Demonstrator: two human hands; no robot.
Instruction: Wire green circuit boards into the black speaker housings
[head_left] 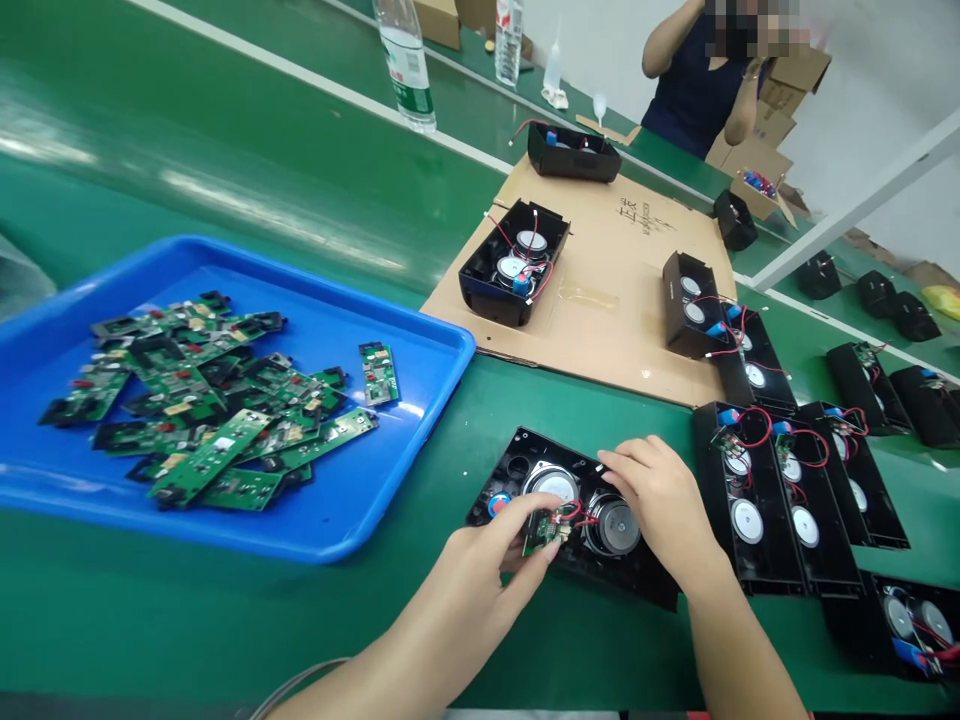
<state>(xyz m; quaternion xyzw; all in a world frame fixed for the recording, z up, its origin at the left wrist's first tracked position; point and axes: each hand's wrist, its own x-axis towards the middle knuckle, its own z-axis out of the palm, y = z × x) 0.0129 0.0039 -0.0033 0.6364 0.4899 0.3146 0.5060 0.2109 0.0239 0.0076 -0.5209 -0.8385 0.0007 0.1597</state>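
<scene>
Between the thumb and fingers of my left hand is a small green circuit board with red wires plugged into it. The board is held above an open black speaker box lying on the table. Inside that box are two round speakers and a blue cylindrical part. My right hand is over the box's right end, thumb and fingertips pinched together. A small white piece like a wire plug shows at those fingertips; its wire is mostly hidden.
A blue tray with a heap of circuit boards stands at left. Several black speaker boxes line the right side. Cardboard carries more boxes beyond. Farther back are water bottles and a person with raised arms.
</scene>
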